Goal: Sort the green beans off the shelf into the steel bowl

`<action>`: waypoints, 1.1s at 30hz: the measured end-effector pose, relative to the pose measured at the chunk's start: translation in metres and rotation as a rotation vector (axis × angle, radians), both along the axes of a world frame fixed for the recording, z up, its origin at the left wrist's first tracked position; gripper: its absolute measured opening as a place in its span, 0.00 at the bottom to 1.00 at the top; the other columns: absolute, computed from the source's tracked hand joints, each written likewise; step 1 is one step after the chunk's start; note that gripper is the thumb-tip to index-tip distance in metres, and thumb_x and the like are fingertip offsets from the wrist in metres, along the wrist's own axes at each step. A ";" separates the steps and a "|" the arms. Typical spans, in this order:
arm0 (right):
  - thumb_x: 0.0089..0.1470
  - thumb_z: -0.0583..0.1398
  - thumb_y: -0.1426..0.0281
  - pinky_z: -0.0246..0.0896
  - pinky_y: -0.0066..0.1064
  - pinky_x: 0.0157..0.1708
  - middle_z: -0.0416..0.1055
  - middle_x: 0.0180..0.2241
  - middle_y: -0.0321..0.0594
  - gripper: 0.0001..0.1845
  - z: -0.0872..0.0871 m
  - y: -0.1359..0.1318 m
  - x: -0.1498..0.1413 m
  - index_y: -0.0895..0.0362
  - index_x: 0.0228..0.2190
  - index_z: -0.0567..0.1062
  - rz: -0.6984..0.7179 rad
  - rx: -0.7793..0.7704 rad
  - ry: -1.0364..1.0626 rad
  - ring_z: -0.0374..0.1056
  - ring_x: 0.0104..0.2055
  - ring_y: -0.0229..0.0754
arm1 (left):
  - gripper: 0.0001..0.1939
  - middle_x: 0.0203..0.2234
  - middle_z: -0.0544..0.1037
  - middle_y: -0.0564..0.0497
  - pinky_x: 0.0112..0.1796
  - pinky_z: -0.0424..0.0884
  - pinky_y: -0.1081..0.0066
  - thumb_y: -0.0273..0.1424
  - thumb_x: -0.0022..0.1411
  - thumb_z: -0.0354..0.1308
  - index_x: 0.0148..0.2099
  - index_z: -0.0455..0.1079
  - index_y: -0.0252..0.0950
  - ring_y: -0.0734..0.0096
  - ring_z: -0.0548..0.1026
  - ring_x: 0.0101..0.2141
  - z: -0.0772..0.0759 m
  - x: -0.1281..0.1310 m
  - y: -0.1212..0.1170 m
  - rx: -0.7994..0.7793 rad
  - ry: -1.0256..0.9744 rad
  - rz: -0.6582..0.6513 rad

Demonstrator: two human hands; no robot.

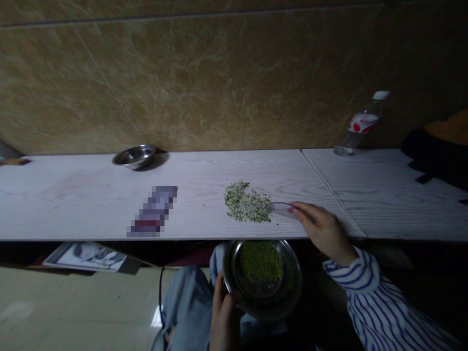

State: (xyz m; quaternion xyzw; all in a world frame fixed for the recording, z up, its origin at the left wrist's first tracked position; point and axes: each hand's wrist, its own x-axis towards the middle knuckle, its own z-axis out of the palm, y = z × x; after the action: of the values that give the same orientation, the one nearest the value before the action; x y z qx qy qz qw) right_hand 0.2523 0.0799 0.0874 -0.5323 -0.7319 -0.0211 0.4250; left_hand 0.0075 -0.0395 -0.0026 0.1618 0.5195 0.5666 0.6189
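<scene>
My left hand (224, 314) grips the rim of a steel bowl (229, 275) above my lap, in the lower middle of the view. The bowl holds a mound of small green seeds (261, 261). My right hand (321, 231) rests on the white wood-grain tabletop (204, 165), holding a clear plastic scoop (281, 209). The scoop's edge lies at the right side of a loose pile of green and paler seeds (244, 202).
A small steel bowl (134, 157) and a plastic water bottle (360, 124) stand along the back of the table, against a marbled brown wall (234, 78). A pixelated flat item (153, 212) lies left of the pile. Dark cloth (435, 151) sits at the right.
</scene>
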 end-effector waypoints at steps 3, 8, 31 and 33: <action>0.65 0.57 0.68 0.74 0.39 0.40 0.84 0.39 0.45 0.14 0.001 0.004 -0.008 0.55 0.43 0.82 0.007 -0.010 -0.029 0.80 0.39 0.48 | 0.35 0.52 0.76 0.44 0.32 0.70 0.69 0.36 0.51 0.62 0.63 0.67 0.43 0.58 0.75 0.40 0.001 -0.001 0.001 -0.069 -0.041 -0.004; 0.65 0.57 0.70 0.74 0.39 0.40 0.84 0.38 0.44 0.13 0.004 0.006 -0.020 0.54 0.43 0.82 0.057 -0.032 -0.050 0.80 0.38 0.47 | 0.37 0.52 0.76 0.42 0.33 0.71 0.67 0.36 0.51 0.62 0.64 0.65 0.42 0.56 0.76 0.41 0.004 -0.001 0.001 -0.064 -0.063 0.009; 0.64 0.58 0.71 0.72 0.36 0.37 0.83 0.34 0.40 0.11 0.011 -0.020 -0.011 0.52 0.43 0.81 0.179 -0.066 -0.038 0.78 0.35 0.43 | 0.33 0.53 0.76 0.43 0.38 0.73 0.66 0.35 0.52 0.63 0.62 0.69 0.42 0.53 0.74 0.48 0.003 -0.001 0.001 -0.032 -0.065 0.004; 0.64 0.58 0.71 0.72 0.36 0.37 0.83 0.34 0.40 0.12 0.011 -0.019 -0.015 0.52 0.43 0.81 0.191 -0.074 -0.036 0.78 0.34 0.43 | 0.33 0.53 0.77 0.43 0.39 0.73 0.66 0.35 0.52 0.63 0.62 0.69 0.43 0.52 0.74 0.49 0.004 -0.001 0.001 -0.027 -0.061 -0.003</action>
State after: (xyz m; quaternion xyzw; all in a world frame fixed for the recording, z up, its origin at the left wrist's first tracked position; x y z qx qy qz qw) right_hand 0.2374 0.0606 0.0985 -0.4750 -0.7870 0.0372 0.3920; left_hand 0.0067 -0.0390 0.0013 0.1369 0.5076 0.5632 0.6376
